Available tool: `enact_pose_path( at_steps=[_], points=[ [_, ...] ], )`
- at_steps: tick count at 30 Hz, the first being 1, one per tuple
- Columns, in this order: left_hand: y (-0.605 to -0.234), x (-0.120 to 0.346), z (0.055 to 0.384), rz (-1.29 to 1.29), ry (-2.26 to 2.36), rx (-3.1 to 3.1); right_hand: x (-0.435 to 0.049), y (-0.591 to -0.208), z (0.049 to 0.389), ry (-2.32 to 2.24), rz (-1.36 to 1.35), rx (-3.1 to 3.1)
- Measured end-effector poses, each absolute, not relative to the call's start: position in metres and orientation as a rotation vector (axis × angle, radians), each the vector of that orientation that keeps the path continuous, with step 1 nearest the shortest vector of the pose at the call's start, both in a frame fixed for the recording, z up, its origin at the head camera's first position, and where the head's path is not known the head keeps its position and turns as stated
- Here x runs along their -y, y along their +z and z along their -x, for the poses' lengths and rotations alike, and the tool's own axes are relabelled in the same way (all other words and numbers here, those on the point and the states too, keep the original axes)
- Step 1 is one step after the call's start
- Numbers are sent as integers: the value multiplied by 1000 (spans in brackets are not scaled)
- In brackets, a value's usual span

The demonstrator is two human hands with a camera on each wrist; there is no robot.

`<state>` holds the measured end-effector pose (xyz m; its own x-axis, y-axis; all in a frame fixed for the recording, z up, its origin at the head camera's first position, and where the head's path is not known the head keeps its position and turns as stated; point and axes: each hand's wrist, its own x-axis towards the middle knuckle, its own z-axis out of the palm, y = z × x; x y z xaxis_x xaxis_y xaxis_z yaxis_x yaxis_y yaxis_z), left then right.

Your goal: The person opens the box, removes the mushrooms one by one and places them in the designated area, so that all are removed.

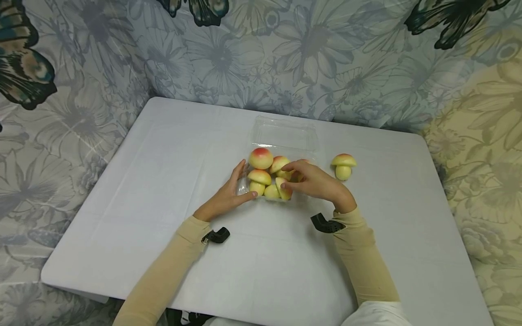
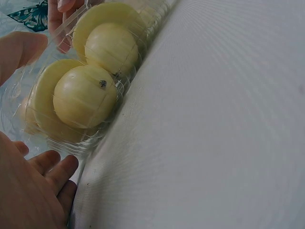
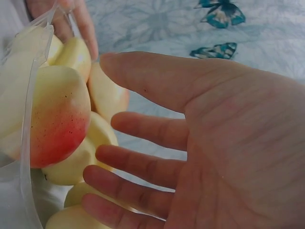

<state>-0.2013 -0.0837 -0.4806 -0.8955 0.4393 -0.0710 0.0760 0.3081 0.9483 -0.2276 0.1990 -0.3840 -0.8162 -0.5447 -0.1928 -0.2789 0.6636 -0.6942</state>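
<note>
Clear plastic box (image 1: 243, 184) around mid-table, a bit toward the far side; lid (image 1: 284, 131) swung back on the far side. Box holds several yellow mushrooms, caps blushed red: one far left (image 1: 261, 158) with mostly its cap showing, one near left (image 1: 259, 177) upright on its stem, one at the near side (image 1: 283, 188) tipped over, stem left, cap right. More sit to the right, partly hidden by the hand, exact count unclear. One lone mushroom (image 1: 344, 166) outside, on the table (image 1: 163, 158) right of the box, cap on the far end, stem toward the near side.

Left hand (image 1: 225, 195) at the box's near left corner: fingers extended along the left side, thumb out along the near side. Grip spread, not curled round anything; firm contact with the plastic can't be told.

Right hand (image 1: 318, 182) over the right part of the box, fingers and thumb apart, nothing gripped; right wrist view shows the fingers extended in front of the mushrooms, touch can't be told. Tan sleeves (image 1: 163, 271), black device on each wrist. White cover on the table, floral cloth (image 1: 220, 54) with butterflies behind.
</note>
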Motion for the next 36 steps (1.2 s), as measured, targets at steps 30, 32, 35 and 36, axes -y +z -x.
enact_pose_path(
  at_steps=[30, 32, 35, 36],
  points=[
    [-480, 83, 202, -480, 1597, -2274, -192, -387, 227, -913, 771, -2436],
    [-480, 83, 202, -481, 1597, -2274, -193, -388, 227, -909, 768, -2436],
    [-480, 82, 202, -481, 1597, -2275, -192, -389, 227, -904, 762, -2435],
    [-480, 83, 202, -480, 1598, -2274, -192, -389, 227, -901, 760, -2435]
  ],
)
